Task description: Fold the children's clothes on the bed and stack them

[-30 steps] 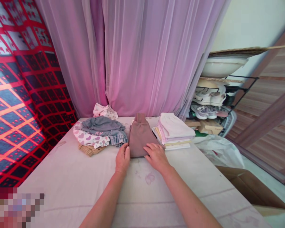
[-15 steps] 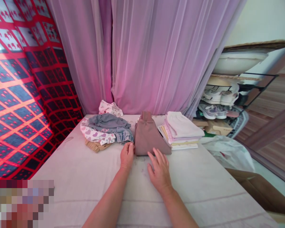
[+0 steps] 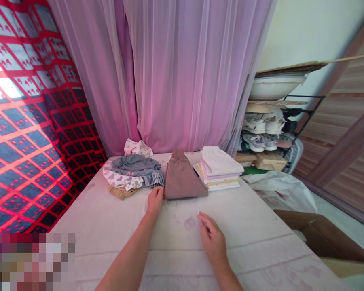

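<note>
- Centrally, folded brown trousers point(image 3: 183, 182) lie on the pale sheet point(image 3: 176, 242), between a loose clothes heap point(image 3: 136, 163) and a folded stack point(image 3: 223, 181).
- Left hand point(image 3: 155, 199), at the trousers' near left corner: fingers bent inward; I cannot tell whether they pinch fabric.
- Right hand point(image 3: 214, 242), above the sheet and nearer my camera: fingers loosely curled, slightly parted, apart from the trousers.

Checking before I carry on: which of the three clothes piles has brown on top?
The middle pile, between the other two. Its top is plain brown; the left pile is topped with grey-blue, the right pile with white.
</note>
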A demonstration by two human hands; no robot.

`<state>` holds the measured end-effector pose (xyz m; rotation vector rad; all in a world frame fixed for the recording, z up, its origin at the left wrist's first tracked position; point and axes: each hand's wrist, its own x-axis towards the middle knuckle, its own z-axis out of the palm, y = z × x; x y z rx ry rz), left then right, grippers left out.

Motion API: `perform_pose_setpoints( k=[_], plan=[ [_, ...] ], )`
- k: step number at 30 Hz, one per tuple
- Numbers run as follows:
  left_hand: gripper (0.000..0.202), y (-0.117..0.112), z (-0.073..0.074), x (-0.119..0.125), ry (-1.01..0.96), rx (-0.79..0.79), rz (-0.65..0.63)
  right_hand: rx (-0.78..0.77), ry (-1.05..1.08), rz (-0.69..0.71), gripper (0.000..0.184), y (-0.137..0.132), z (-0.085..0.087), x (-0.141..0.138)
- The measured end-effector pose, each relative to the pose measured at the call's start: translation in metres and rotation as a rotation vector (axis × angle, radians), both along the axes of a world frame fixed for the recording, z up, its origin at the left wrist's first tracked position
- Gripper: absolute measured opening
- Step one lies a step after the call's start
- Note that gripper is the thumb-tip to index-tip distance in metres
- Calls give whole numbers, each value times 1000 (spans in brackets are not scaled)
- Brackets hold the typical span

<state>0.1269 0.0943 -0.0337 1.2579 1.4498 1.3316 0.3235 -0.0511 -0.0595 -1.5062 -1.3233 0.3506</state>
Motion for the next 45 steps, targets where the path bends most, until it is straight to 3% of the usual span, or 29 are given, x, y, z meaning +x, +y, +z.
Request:
perform_pose_setpoints(
  k=[5, 11, 17, 22, 26, 33, 45],
  plan=[
    [24, -25, 5, -9, 137, 20, -24, -19, 72, 6, 37, 5, 9, -1],
    [17, -92, 13, -33, 365, 100, -23, -64, 124, 64, 41, 3, 17, 4],
    [26, -161, 22, -70, 910, 213, -220, -66, 119, 185, 39, -20, 17, 14],
    [35, -197, 21, -94, 1104, 64, -94, -47, 36, 185, 38, -49, 16, 14],
    [40, -217, 17, -105, 1130, -13, -49, -48, 3, 176, 39, -66, 21, 13],
    [42, -244, 15, -114, 1087, 1, -73, -63, -94, 166, 44, -76, 27, 13],
    [40, -250, 12, -112, 1023, 24, -46, -89, -202, 149, 46, -77, 23, 15]
  ],
)
